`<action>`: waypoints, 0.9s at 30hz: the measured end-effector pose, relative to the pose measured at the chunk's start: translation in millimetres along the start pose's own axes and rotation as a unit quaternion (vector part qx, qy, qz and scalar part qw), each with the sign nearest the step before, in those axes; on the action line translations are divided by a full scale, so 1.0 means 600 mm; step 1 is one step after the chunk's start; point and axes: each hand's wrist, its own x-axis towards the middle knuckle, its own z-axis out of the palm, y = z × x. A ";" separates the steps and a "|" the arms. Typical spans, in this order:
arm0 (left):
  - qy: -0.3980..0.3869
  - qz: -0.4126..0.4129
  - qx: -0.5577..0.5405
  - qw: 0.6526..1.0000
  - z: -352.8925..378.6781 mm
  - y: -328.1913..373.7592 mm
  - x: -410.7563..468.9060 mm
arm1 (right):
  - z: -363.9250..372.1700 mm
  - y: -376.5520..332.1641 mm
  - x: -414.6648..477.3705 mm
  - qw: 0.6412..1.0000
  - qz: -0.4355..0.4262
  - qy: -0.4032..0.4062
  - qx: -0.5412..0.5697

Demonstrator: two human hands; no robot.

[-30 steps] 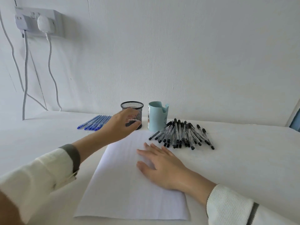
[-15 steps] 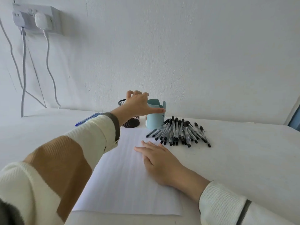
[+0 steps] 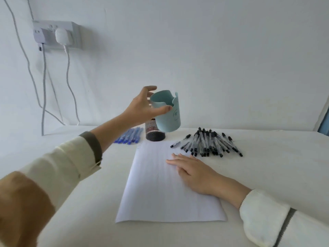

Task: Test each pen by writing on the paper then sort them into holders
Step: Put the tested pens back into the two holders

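A left hand grips the tilted blue holder aloft, thumb across its front, while the right hand lies flat on the paper; a slack grip could drop it onto the mesh holder just beneath.

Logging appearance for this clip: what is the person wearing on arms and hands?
Both hands are bare: no gloves, rings or watch show on the left hand or right hand. The left sleeve is cream knit with a dark grey-brown band at the wrist and a tan block higher up. The right sleeve is cream textured knit with a grey stripe above the cuff.
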 end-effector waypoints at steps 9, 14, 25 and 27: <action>0.049 -0.087 -0.003 0.995 -0.182 -0.149 -0.163 | -0.067 -0.050 0.068 0.990 0.055 -0.029 -0.123; 0.084 -0.090 -0.024 0.992 -0.216 -0.202 -0.190 | -0.095 -0.099 0.153 0.989 -0.003 -0.040 -0.140; 0.100 -0.085 -0.013 0.991 -0.248 -0.239 -0.186 | -0.025 -0.109 0.329 0.916 -0.128 -0.049 -0.377; 0.097 -0.086 -0.009 0.992 -0.248 -0.243 -0.187 | -0.018 -0.110 0.347 0.919 -0.130 -0.071 -0.366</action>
